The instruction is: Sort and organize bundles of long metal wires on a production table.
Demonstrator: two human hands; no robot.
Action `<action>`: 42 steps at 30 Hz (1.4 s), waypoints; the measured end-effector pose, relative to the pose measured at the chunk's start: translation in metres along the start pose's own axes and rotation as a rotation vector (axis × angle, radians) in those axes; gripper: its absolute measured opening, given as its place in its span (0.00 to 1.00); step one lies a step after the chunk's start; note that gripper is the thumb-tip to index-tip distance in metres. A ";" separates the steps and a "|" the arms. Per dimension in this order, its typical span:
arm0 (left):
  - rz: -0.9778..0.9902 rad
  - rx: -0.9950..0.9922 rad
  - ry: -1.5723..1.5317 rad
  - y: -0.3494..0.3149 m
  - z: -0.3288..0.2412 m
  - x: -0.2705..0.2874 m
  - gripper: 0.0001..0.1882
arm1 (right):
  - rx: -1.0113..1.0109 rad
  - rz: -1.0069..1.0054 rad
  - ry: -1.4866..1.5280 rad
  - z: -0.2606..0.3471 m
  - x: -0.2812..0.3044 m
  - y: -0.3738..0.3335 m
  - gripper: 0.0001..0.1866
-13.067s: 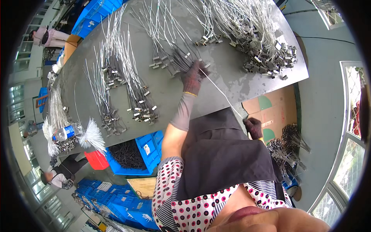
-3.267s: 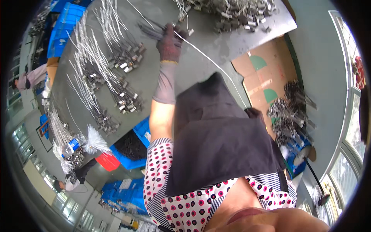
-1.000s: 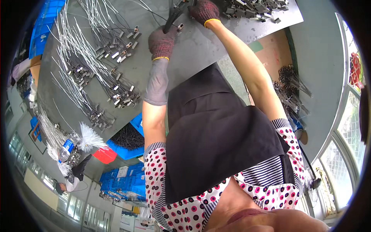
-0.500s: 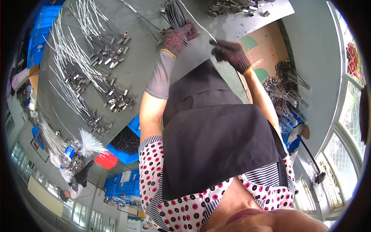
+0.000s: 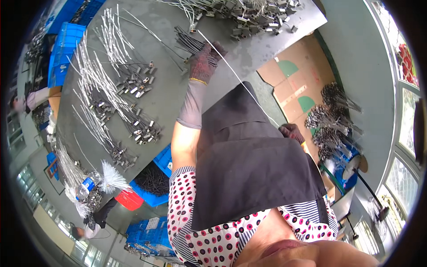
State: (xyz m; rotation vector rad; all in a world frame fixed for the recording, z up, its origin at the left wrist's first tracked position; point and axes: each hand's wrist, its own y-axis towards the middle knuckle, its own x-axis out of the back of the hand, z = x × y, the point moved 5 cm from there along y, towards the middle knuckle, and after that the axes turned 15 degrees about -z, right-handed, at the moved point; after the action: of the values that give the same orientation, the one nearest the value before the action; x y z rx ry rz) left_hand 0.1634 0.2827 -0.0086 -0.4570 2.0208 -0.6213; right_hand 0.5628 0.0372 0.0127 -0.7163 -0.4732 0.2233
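My left hand (image 5: 204, 63), in a dark red-speckled work glove, is closed round a bundle of thin black cables (image 5: 189, 41) above the grey table. A long, taut white wire (image 5: 242, 82) slants from just above that hand, across my black apron, to my right hand (image 5: 292, 132). My gloved right hand is low at my right side, its fingers closed at the wire's end and partly hidden by the apron. Beside my left hand, a single cable with a small connector (image 5: 183, 62) lies on the table.
Silvery cables with connectors (image 5: 133, 120) spread over the table's left part. A pile of metal-ended cables (image 5: 258, 15) covers the far right corner. Cardboard (image 5: 289, 80) and hanging cable bundles (image 5: 329, 120) are at right. A blue crate of black cables (image 5: 153, 180) stands below the table edge.
My right hand has moved down toward my right side, drawing the white wire out long and straight. My left hand has come slightly nearer, and its cable bundle now tilts left.
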 end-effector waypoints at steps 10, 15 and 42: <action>-0.103 -0.307 -0.032 -0.037 -0.071 0.002 0.10 | 0.094 -0.158 -0.048 -0.015 0.026 -0.006 0.23; -0.094 -0.381 0.024 -0.046 -0.068 0.025 0.13 | 0.040 -0.061 -0.117 0.031 0.020 0.013 0.21; -0.272 -0.148 -0.136 -0.047 -0.044 0.007 0.09 | 0.076 0.184 0.554 0.256 -0.140 0.091 0.23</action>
State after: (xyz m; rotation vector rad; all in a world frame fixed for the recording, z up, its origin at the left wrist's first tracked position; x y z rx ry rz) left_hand 0.1254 0.2518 0.0338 -0.8503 1.8975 -0.5877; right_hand 0.3122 0.2025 0.0715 -0.7130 0.1294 0.2031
